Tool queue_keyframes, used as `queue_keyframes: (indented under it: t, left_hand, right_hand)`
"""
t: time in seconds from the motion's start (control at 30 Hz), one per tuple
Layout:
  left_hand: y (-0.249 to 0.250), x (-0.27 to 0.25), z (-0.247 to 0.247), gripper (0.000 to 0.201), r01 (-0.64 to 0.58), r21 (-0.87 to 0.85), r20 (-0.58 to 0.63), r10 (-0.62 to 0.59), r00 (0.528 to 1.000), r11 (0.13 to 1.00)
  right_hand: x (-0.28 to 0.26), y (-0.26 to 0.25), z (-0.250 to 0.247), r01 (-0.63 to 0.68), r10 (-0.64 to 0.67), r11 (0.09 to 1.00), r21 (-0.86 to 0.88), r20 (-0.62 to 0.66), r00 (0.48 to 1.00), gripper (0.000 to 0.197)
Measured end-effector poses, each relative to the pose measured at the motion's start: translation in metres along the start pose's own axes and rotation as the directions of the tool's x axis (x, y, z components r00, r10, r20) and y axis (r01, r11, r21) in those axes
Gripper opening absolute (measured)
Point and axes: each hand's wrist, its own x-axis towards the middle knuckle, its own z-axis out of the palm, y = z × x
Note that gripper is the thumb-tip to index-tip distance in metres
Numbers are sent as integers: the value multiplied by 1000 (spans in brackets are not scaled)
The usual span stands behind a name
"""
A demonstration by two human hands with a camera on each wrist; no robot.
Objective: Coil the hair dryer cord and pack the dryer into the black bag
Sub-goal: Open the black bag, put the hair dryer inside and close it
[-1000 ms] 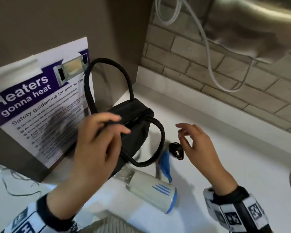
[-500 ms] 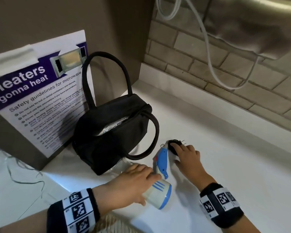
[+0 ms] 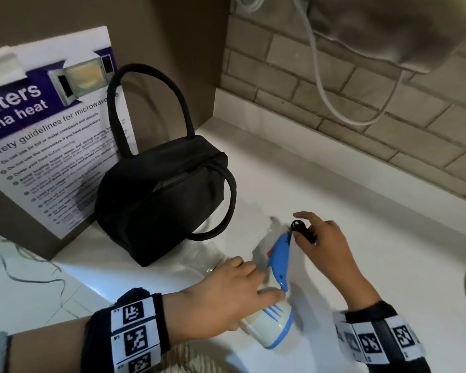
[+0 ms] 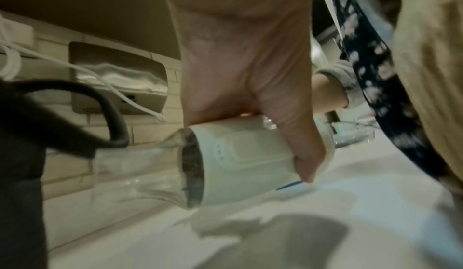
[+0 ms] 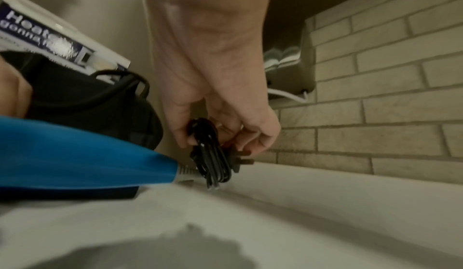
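On the white worktop the left hand wraps its grip around the cream barrel of the hair dryer, thumb curled over the body near the blue-rimmed rear end, as the left wrist view shows plainly. The dryer's clear nozzle points toward the black bag, and its blue folding handle angles away toward the right hand. That hand's grip pinches the coiled black cord between thumb and fingertips, the bundle held just at the handle's end with the plug prongs sticking out to the side, its lower loops close to the surface. The bag stands just beyond the dryer, zipper along its top, one handle loop upright and the other drooping toward the dryer. Behind it leans a microwave safety poster. A white cable hangs against the brick-tiled wall.
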Motion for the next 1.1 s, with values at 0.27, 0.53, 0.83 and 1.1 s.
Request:
queue_keyframes:
  t: [0.27, 0.53, 0.83, 1.1]
  left_hand:
    - [3, 5, -64, 61, 31, 56, -268, -15, 963, 998]
    - [-31, -19, -110, 39, 106, 277, -669, 112, 735, 955]
    - [-88, -55, -128, 28, 249, 494, -652, 166, 740, 833]
    - [-120, -84, -121, 39, 312, 552, -585, 92, 806, 774]
  right_hand:
    - [-23, -56, -87, 211, -165, 970, 118, -311, 936, 31]
    - [-40, -113, -114, 341, -429, 880, -332, -244, 870, 55]
    - [-17, -155, -104, 201, -412, 796, -571, -267, 871, 67]
    - [26, -198, -77, 142, -448, 688, -712, -262, 855, 44]
